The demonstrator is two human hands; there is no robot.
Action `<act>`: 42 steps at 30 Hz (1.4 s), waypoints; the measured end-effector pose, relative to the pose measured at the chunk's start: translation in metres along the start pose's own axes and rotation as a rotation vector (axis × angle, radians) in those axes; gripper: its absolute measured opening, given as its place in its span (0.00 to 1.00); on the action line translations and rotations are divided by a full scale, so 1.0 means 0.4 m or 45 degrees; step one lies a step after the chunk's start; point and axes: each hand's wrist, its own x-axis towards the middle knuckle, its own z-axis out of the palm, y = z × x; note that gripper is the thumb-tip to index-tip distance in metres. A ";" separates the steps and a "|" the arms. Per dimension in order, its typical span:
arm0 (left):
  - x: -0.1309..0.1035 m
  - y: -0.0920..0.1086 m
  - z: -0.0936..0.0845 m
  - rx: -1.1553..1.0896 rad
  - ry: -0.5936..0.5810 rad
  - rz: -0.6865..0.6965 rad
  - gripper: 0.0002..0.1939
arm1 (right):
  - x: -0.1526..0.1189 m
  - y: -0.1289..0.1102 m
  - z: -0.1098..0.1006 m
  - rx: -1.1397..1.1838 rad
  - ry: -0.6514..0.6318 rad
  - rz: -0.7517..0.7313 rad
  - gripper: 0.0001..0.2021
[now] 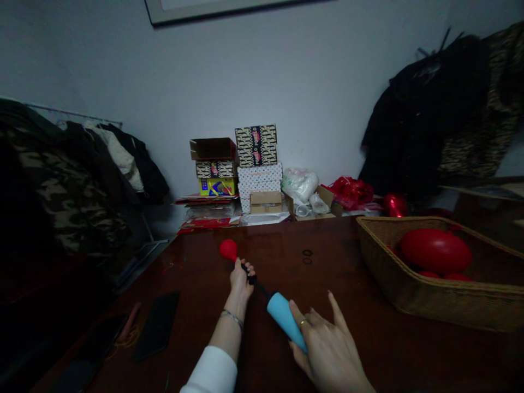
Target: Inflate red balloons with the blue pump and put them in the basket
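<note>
A red balloon (pixel 228 249), small and rounded at its head, tapers to a neck at about half past ten from the hand pump's blue barrel, which serves as the clock's centre. The left hand (pixel 242 275) has its fingers closed around that neck and the black tip of the hand pump (pixel 286 321). A thin black shaft runs towards five o'clock into the smooth, pale-blue barrel, tilted over the table. The right hand (pixel 327 341) holds the barrel between thumb and index finger, its little finger stretched outward.

The table (pixel 282 245) is dark reddish-brown and glossy. At nine o'clock lie a flat black slab (pixel 90 349), a pinkish stick (pixel 130 321) beside thin tan loops (pixel 127 341), and another flat black slab (pixel 158 326). Two dark rings (pixel 307 252) are at one o'clock; at three o'clock, a wicker basket (pixel 450 303) holds a large red balloon (pixel 436 251) with smaller red ones under it.

Beyond, a clothes rack (pixel 88 115) at ten o'clock carries camouflage and dark garments. Towards twelve, stacked boxes (pixel 260 183) stand against the pale wall (pixel 196 76), with a framed picture (pixel 241 12) above, cut by the top edge. Next come a translucent plastic bag (pixel 300 184), a shiny red bundle (pixel 352 191) and, at one o'clock, a black coat (pixel 429 109).
</note>
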 end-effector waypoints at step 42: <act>0.008 -0.034 -0.014 0.034 0.009 0.039 0.13 | 0.020 -0.010 0.014 -0.034 -0.021 0.025 0.24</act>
